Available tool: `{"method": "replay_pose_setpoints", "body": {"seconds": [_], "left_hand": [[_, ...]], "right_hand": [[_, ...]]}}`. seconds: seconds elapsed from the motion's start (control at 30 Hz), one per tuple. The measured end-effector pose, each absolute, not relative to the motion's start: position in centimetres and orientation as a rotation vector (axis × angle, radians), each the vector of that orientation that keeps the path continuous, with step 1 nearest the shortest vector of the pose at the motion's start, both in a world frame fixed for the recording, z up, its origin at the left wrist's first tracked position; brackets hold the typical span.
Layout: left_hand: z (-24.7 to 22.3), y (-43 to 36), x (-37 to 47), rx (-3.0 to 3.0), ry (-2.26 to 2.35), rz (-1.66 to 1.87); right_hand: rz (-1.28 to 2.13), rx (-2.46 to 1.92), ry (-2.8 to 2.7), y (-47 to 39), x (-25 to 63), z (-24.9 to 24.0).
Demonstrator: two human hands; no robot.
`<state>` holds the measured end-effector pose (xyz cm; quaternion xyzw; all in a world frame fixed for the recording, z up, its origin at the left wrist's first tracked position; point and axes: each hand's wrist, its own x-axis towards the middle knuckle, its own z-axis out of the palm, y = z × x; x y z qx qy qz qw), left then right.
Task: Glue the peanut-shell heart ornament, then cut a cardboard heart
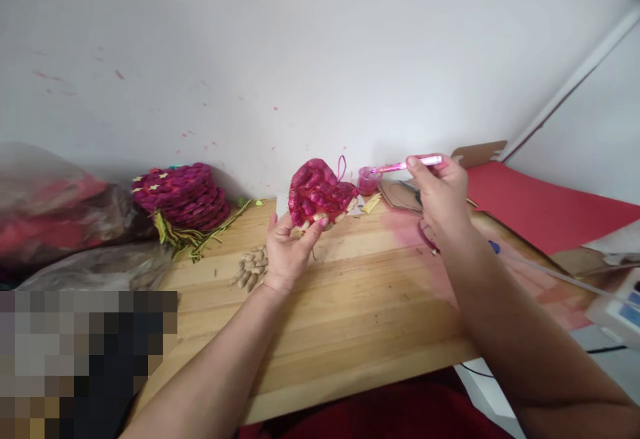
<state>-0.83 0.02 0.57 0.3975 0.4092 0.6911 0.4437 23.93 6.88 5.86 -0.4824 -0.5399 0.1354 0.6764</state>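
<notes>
My left hand [291, 246] is closed on the lower edge of a peanut-shell ornament [320, 192], held up above the table. Most of its shells are painted glossy magenta, while those along the bottom edge are still pale. A thin pink loop [342, 167] sticks up from its top. In my right hand [443, 189] is a paintbrush [400, 166], gripped by its white and pink handle. The brush points left, its tip at the mouth of a small plastic cup [369, 182] of magenta paint. Whether the tip touches the paint I cannot tell.
Loose peanuts [251, 267] lie on the wooden table [350, 332]. A stack of purple-magenta ornaments [183, 196] with green cords [190, 239] stands at left, beside plastic bags [65, 206]. Red sheet [545, 206], cardboard [400, 196] and a white device [617, 306] are at right. Pink specks mark the wall.
</notes>
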Motion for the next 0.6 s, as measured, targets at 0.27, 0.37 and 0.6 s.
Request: {"method": "replay_pose_setpoints", "body": {"seconds": [0.27,0.37,0.6], "left_hand": [[0.0,0.5,-0.7,1.035,1.007,1.661],[-0.2,0.5,-0.5,0.966,1.008,1.604],[-0.2,0.2,-0.3,0.967,0.981,1.56]], "right_hand": [[0.389,-0.924,-1.316,3.3,21.4,5.9],[0.378,-0.878,-1.405,2.0,20.4,5.0],[0.276,-0.847,-1.711,1.0,20.0,3.5]]}}
